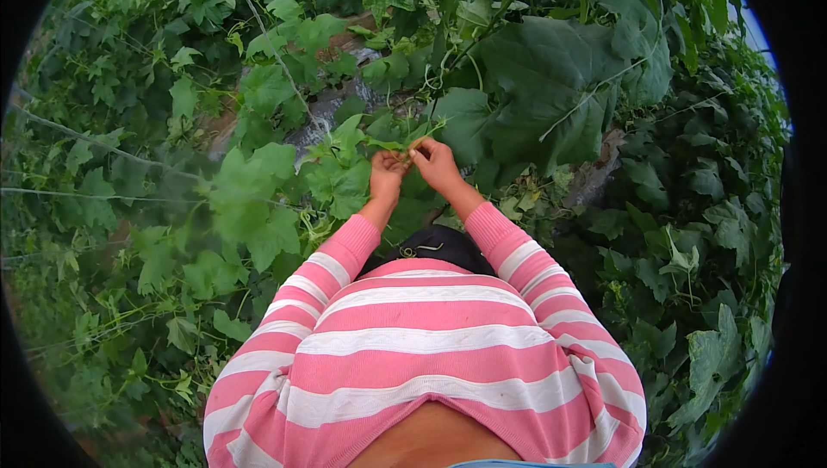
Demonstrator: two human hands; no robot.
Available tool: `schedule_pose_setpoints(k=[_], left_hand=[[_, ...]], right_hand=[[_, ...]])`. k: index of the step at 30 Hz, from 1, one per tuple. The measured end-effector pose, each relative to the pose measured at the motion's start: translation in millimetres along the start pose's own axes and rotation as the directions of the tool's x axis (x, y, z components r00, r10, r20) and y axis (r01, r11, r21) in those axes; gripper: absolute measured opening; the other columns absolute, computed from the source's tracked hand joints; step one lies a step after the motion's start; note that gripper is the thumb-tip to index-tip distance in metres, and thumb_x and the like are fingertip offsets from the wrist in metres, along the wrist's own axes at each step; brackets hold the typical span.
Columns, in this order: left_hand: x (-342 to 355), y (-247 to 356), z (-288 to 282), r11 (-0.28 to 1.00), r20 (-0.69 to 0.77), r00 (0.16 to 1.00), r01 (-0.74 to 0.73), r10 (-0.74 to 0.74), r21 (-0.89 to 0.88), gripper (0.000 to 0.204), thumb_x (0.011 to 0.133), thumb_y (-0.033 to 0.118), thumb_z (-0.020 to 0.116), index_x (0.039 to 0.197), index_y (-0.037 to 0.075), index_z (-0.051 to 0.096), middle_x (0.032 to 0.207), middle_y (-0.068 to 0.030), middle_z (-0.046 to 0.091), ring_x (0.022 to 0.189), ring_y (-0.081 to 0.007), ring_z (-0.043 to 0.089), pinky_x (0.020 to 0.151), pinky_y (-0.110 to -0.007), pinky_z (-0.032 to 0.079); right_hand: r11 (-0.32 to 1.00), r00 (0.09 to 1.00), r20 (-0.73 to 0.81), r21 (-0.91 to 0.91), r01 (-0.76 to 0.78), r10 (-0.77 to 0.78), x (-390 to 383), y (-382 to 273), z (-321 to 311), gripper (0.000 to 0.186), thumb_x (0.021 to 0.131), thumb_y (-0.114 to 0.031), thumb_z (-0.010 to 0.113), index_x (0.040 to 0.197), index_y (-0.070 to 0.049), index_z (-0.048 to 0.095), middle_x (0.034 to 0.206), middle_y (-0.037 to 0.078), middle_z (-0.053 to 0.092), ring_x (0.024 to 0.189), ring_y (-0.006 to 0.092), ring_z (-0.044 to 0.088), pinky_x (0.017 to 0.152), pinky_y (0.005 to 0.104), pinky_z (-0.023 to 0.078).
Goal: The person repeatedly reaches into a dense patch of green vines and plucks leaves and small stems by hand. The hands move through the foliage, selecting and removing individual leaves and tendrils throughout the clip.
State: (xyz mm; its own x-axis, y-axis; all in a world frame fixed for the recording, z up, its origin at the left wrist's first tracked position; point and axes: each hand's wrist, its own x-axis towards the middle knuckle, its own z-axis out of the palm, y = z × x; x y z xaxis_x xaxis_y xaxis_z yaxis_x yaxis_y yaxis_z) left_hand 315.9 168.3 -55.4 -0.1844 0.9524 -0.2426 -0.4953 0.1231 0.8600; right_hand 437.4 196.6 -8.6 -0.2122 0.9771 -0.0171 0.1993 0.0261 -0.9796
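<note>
My left hand [387,173] and my right hand [434,165] meet at a thin green vine shoot [420,130] in the middle of the view. The right thumb and forefinger pinch the shoot, and the curled fingers of the left hand grip it just beside them. Small young leaves [383,142] stick out above my fingers; exactly what lies between the fingertips is too small to make out. A large dark leaf [543,80] spreads to the upper right of my hands, and lighter leaves [332,188] sit close on their left.
Dense climbing plants [121,210] surround me on both sides. Strings [258,16] and wires [95,197] run through them at the left and top. Silvery plastic sheeting [314,123] and brown soil show between leaves. A dark item [439,248] sits below my hands at my front.
</note>
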Motion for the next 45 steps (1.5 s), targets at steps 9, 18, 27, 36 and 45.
schedule_pose_setpoints(k=[9, 18, 27, 36, 45], left_hand=[[-2, -3, -10, 0.998, 0.079, 0.997, 0.004, -0.009, 0.064, 0.018, 0.08, -0.004, 0.06, 0.095, 0.002, 0.053, 0.088, -0.0054, 0.061, 0.078, -0.0132, 0.059, 0.07, -0.025, 0.049], [-2, -3, -1, 0.94, 0.273, 0.961, -0.14, 0.052, 0.311, 0.009, 0.083, -0.003, 0.059, 0.09, 0.002, 0.059, 0.083, -0.0019, 0.061, 0.076, -0.0088, 0.056, 0.067, -0.024, 0.047], [6, 8, -5, 0.98, 0.227, 0.968, 0.061, -0.104, 0.191, 0.007, 0.084, 0.0, 0.06, 0.089, 0.004, 0.059, 0.079, 0.0006, 0.059, 0.073, -0.0084, 0.055, 0.065, -0.024, 0.049], [28, 13, 22, 0.99, 0.079, 0.992, -0.085, 0.094, -0.115, 0.019, 0.083, 0.0, 0.06, 0.101, -0.001, 0.058, 0.085, -0.003, 0.061, 0.072, -0.0098, 0.056, 0.064, -0.024, 0.046], [25, 13, 3, 0.985, 0.158, 0.983, 0.118, -0.098, -0.124, 0.013, 0.088, -0.005, 0.052, 0.098, 0.001, 0.059, 0.098, -0.0057, 0.061, 0.087, -0.0145, 0.059, 0.082, -0.031, 0.053]], right_hand=[[0.735, 0.978, 0.143, -0.646, 0.207, -0.149, -11, -16, -4, 0.012, 0.079, -0.008, 0.053, 0.086, -0.002, 0.059, 0.088, 0.018, 0.063, 0.082, 0.0369, 0.06, 0.072, 0.044, 0.048], [0.713, 0.981, -0.021, -0.684, -0.154, 0.192, -27, -23, -7, 0.021, 0.081, -0.017, 0.051, 0.09, 0.0, 0.059, 0.088, 0.023, 0.062, 0.082, 0.0378, 0.061, 0.073, 0.0474, 0.048], [0.939, 0.968, -0.064, -0.233, -0.252, 0.244, -4, -144, -72, 0.026, 0.082, -0.016, 0.064, 0.1, 0.001, 0.056, 0.08, 0.008, 0.062, 0.072, 0.0157, 0.06, 0.063, 0.0309, 0.049], [0.983, 0.979, 0.134, -0.088, 0.163, -0.15, -7, -114, 9, 0.014, 0.083, -0.006, 0.057, 0.092, 0.004, 0.057, 0.079, 0.016, 0.061, 0.072, 0.0223, 0.059, 0.069, 0.0342, 0.047], [0.997, 0.961, -0.267, 0.005, -0.077, 0.075, 9, -64, -12, 0.017, 0.094, -0.013, 0.046, 0.095, -0.002, 0.058, 0.085, 0.004, 0.063, 0.075, 0.0093, 0.058, 0.058, 0.0232, 0.049]])
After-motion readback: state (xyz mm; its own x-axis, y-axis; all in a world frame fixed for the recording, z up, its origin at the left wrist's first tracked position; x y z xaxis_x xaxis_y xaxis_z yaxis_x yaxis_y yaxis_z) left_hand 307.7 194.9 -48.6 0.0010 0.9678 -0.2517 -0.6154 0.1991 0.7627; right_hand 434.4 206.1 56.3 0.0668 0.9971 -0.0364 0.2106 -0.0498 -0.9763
